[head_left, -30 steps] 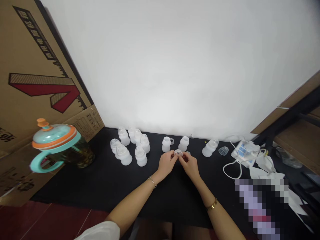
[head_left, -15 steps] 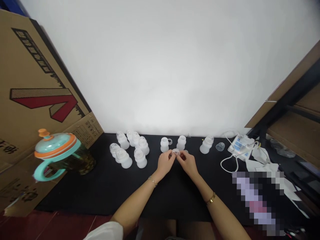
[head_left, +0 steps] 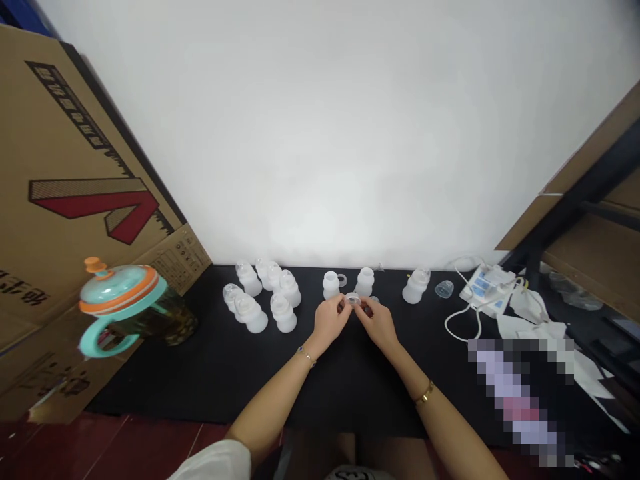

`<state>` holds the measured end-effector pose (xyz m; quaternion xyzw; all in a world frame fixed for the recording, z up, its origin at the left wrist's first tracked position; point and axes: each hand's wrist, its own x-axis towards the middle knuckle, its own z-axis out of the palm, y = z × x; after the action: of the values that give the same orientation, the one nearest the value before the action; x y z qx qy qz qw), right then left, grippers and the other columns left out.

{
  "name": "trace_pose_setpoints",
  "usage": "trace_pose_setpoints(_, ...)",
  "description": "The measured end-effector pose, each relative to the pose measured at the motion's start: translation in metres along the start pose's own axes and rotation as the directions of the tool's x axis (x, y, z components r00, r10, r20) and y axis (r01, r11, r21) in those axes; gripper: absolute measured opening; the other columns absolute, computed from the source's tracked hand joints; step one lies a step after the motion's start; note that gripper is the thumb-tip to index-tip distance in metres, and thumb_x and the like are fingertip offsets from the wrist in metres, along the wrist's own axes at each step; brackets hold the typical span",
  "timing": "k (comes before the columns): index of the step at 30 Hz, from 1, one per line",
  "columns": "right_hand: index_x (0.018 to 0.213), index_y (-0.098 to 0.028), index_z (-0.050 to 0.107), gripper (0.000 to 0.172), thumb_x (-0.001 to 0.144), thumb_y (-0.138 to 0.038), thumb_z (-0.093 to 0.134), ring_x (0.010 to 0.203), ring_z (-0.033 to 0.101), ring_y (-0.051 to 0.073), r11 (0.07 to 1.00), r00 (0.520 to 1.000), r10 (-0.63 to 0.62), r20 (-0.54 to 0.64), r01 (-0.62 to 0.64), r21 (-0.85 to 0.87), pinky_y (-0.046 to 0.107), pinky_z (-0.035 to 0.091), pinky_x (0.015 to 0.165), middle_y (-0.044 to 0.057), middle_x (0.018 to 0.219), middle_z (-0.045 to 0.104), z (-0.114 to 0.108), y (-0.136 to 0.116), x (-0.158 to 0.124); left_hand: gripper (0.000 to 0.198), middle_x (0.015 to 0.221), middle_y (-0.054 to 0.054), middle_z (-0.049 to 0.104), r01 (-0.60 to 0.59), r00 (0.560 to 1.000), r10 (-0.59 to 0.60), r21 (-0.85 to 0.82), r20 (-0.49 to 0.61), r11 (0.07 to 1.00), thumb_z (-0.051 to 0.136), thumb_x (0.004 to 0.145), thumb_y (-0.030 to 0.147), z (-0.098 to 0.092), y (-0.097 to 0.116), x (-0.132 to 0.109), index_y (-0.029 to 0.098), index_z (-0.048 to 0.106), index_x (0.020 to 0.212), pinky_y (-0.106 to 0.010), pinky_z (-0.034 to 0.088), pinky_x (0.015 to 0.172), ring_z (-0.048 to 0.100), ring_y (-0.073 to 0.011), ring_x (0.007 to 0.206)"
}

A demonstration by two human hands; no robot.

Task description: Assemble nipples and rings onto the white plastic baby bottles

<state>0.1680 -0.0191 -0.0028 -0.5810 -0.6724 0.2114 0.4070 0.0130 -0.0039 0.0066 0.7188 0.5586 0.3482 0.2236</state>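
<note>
Two bare hands at a black worktop [head_left: 345,387]; the pale ring-shaped piece [head_left: 353,299] held between them marks the centre of the dial, with twelve o'clock toward the wall [head_left: 320,133]. The left hand [head_left: 330,320] lies between seven and eight, its grip narrow, thumb and fingers pinching the near side of the piece. The right hand [head_left: 379,325] lies between four and five, its grip likewise narrow on the opposite side. I cannot tell whether the piece touches the worktop.

Close by, at ten o'clock, stands an uncapped white bottle [head_left: 331,283] with a loose ring [head_left: 343,280] just beside it; at one o'clock stands a second open bottle [head_left: 365,283]. Between two and three stands a capped bottle [head_left: 415,288], and beyond it, at three, a clear cap [head_left: 444,288] lies near a white power strip [head_left: 483,289] and its looping cable [head_left: 445,326].

At nine o'clock, well apart from the hands, is a cluster of seven bottles [head_left: 256,319] under clear caps; farther out in that direction, a turquoise-handled jug [head_left: 125,293] stands before a printed carton [head_left: 90,153].
</note>
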Motion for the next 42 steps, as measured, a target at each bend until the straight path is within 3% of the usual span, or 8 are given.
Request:
trace_pose_setpoints(10, 0.101, -0.023, 0.071, 0.029, 0.095, -0.043, 0.051, 0.064, 0.061, 0.018, 1.000, 1.000, -0.020, 0.019, 0.020, -0.002, 0.028, 0.045, 0.064, 0.003, 0.083, 0.073, 0.0038, 0.0026, -0.0016, 0.028, 0.067, 0.000, 0.062, -0.077, 0.997, 0.077, 0.160, 0.005, 0.984, 0.050, 0.093, 0.034, -0.0069, 0.0017, 0.0004, 0.020, 0.059, 0.070, -0.026, 0.028, 0.060, 0.052, -0.0136, 0.060)
trace_pose_setpoints(15, 0.106, -0.021, 0.071, 0.030, 0.093, -0.041, 0.052, 0.063, 0.061, 0.019, 1.000, 1.000, -0.010, 0.006, 0.010, -0.009, 0.029, 0.045, 0.064, 0.004, 0.083, 0.072, 0.0003, -0.0007, -0.0010, 0.020, 0.076, -0.001, 0.067, -0.124, 0.992, 0.127, 0.210, 0.000, 0.970, 0.052, 0.092, 0.030, -0.0041, 0.0010, -0.0018, 0.021, 0.063, 0.080, -0.025, 0.032, 0.061, 0.058, -0.0146, 0.066)
trace_pose_setpoints(21, 0.108, -0.021, 0.070, 0.032, 0.096, -0.044, 0.051, 0.064, 0.061, 0.018, 0.999, 0.999, -0.034, -0.020, 0.035, 0.040, 0.027, 0.046, 0.061, 0.004, 0.085, 0.071, -0.0013, 0.0014, -0.0002, 0.020, 0.082, 0.000, 0.070, -0.084, 0.996, 0.085, 0.059, -0.008, 0.995, 0.054, 0.092, 0.033, -0.0009, 0.0015, -0.0010, 0.021, 0.067, 0.100, -0.025, 0.040, 0.066, 0.061, -0.0151, 0.069)
trace_pose_setpoints(26, 0.108, -0.022, 0.070, 0.033, 0.097, -0.045, 0.050, 0.066, 0.063, 0.019, 0.996, 0.999, -0.035, -0.012, 0.036, 0.084, 0.027, 0.047, 0.061, 0.004, 0.084, 0.071, 0.0011, 0.0040, -0.0006, 0.021, 0.081, 0.000, 0.071, 0.000, 0.997, 0.009, -0.127, 0.073, 0.992, 0.054, 0.092, 0.036, -0.0045, 0.0035, 0.0023, 0.021, 0.070, 0.091, -0.024, 0.041, 0.065, 0.062, -0.0149, 0.069)
trace_pose_setpoints(33, 0.106, -0.021, 0.071, 0.031, 0.097, -0.043, 0.051, 0.065, 0.062, 0.019, 0.995, 0.998, -0.058, -0.016, 0.059, 0.079, 0.027, 0.047, 0.061, 0.004, 0.081, 0.071, -0.0019, 0.0019, -0.0014, 0.023, 0.070, 0.001, 0.064, -0.060, 0.998, 0.060, 0.011, 0.008, 0.998, 0.052, 0.092, 0.037, -0.0028, 0.0040, -0.0021, 0.020, 0.062, 0.079, -0.024, 0.035, 0.061, 0.057, -0.0138, 0.063)
trace_pose_setpoints(42, 0.101, -0.020, 0.071, 0.027, 0.095, -0.040, 0.054, 0.065, 0.063, 0.018, 0.995, 0.998, -0.068, -0.013, 0.068, 0.076, 0.026, 0.047, 0.061, 0.004, 0.079, 0.071, -0.0038, -0.0005, -0.0013, 0.023, 0.066, 0.003, 0.058, -0.063, 0.998, 0.063, 0.007, 0.012, 0.998, 0.054, 0.090, 0.037, -0.0049, 0.0070, -0.0026, 0.021, 0.055, 0.074, -0.024, 0.033, 0.059, 0.054, -0.0127, 0.060)
